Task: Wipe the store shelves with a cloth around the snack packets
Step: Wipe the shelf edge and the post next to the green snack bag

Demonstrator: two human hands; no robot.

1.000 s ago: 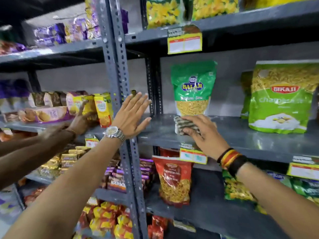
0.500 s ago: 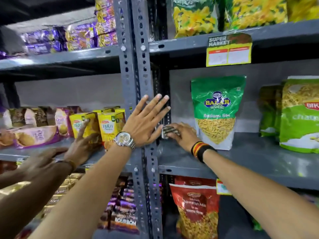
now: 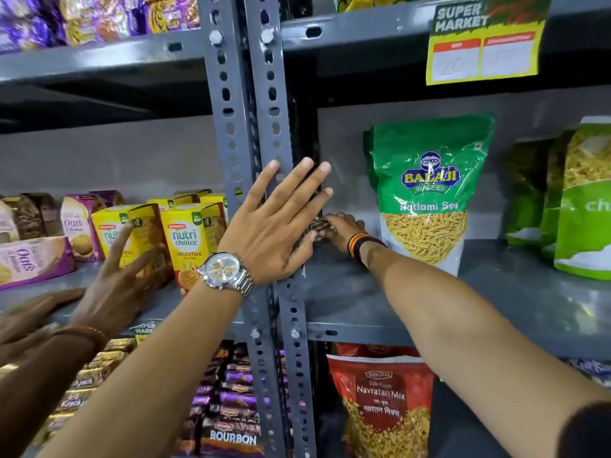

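Deep in the grey metal shelf (image 3: 413,292) corner, the right hand (image 3: 340,228) clutched a striped cloth (image 3: 317,226), wiping at nine o'clock of the green Balaji snack pouch (image 3: 426,193); the left hand (image 3: 274,226) lay open-fingered on the grey slotted upright (image 3: 274,94). Next, probably, a sweep behind the pouch.

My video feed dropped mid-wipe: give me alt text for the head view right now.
The right hand presses a striped cloth into the shelf corner beside the green Balaji packet. The left hand lies flat against the grey upright.

The single head view looked forward, close to the shelf (image 3: 429,312), level with it, between two upright posts (image 3: 251,127).
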